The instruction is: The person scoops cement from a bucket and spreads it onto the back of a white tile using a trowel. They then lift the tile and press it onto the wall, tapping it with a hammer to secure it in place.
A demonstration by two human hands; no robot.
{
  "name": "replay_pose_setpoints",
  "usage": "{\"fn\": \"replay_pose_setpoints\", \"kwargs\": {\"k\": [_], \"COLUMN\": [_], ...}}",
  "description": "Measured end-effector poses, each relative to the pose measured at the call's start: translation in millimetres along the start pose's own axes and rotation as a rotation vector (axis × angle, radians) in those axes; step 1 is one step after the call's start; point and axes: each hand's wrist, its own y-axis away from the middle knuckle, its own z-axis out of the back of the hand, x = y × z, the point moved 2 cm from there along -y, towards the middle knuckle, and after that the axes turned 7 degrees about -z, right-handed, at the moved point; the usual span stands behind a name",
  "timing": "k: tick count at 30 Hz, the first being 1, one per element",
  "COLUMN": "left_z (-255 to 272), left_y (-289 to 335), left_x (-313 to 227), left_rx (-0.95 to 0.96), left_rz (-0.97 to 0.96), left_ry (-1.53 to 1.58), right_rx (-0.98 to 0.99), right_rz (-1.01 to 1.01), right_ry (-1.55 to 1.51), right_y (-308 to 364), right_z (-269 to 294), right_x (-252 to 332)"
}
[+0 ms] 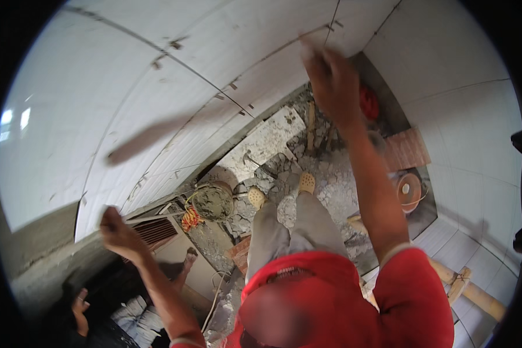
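My right hand is raised against the white tiled wall, its fingertips close to a tile joint with small spacers. Motion smears its fingers, so I cannot see whether anything is in them. Lower on the left, my left hand is closed beside the bottom edge of the tiles. What it holds, if anything, is hidden. A dark shadow falls across the tiles between my hands.
Rubble covers the floor around my yellow clogs. A hammer lies by a pale board. Nearby stand a mortar bucket and an orange bucket. Another person's hand shows lower left; bamboo poles lie right.
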Motion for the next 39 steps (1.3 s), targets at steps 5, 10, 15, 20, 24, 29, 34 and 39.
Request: {"fn": "replay_pose_setpoints", "kwargs": {"k": [5,10,15,20,24,29,34,39], "left_z": [-106.1,-149.8,-155.0,-154.1,-147.8,-160.8,-201.7,-243.7], "left_y": [199.5,332.6,391.9,435.3,445.0,466.0,452.4,402.3], "left_x": [9.9,78.5,145.3,204.8,239.4,244.0,201.0,110.6], "left_rx": [0.656,0.925,1.046,1.003,0.999,1.076,1.297,1.224], "left_rz": [0.363,0.702,0.568,0.753,0.991,1.035,0.756,0.643], "left_ry": [-0.045,-0.028,-0.133,-0.137,-0.092,-0.215,-0.136,0.152], "right_rx": [0.400,0.757,1.299,0.446,0.058,0.274,0.537,0.516], "right_rz": [-0.845,-1.162,-1.148,-1.113,-0.966,-1.310,-1.570,-0.996], "right_ry": [0.315,0.380,0.372,0.543,1.012,1.042,0.850,0.603], "right_y": [295.3,511.3,591.4,586.2,560.0,530.6,512.1,532.7], "right_z": [-61.4,-149.8,-281.6,-319.9,-248.4,-176.3,-172.1,-157.6], "right_x": [-223.9,-333.6,-411.0,-484.3,-563.8,-634.0,-671.3,-530.0]}}
